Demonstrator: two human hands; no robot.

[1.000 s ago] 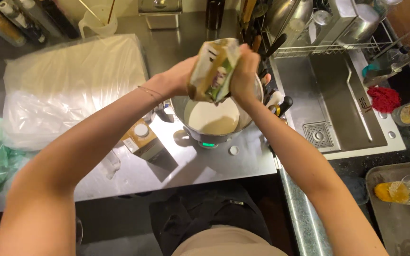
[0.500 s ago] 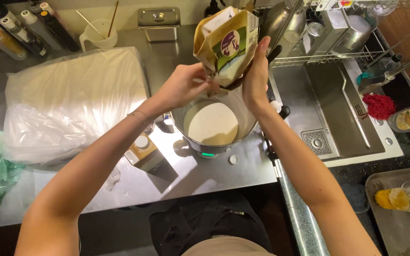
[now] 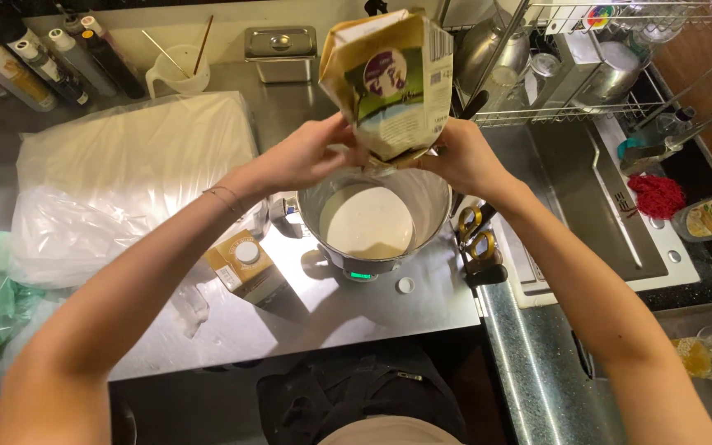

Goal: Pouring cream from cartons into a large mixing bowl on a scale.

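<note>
A brushed stainless-steel counter (image 3: 290, 321) runs across a cramped kitchen station, its left half covered by a crinkled clear plastic sheet (image 3: 125, 181) over something pale. Along the back wall stand a row of capped squeeze bottles (image 3: 35, 58), a white plastic measuring jug (image 3: 176, 74) with sticks in it and a small lidded steel container (image 3: 280, 51). To the right lie a steel sink (image 3: 595, 198) and a wire dish rack (image 3: 554, 74) loaded with metal pots.

At centre, both hands grip a yellow-and-white cardboard carton (image 3: 391, 82), tipped mouth-down above a round steel mixing bowl (image 3: 377, 218) that holds a pool of pale cream-coloured liquid. The left hand (image 3: 311, 156) clasps the carton's lower left edge with fingers curled; the right hand (image 3: 459, 156) pinches its lower right corner. The bowl sits on a small scale with a green display (its digits too small to make out). A second, brown carton (image 3: 246, 265) with a white cap lies on the counter just left of the bowl, a loose white cap (image 3: 405, 285) near the scale.

Compared with half a second earlier, the carton has been lifted slightly higher over the bowl; the bowl itself has not moved.
</note>
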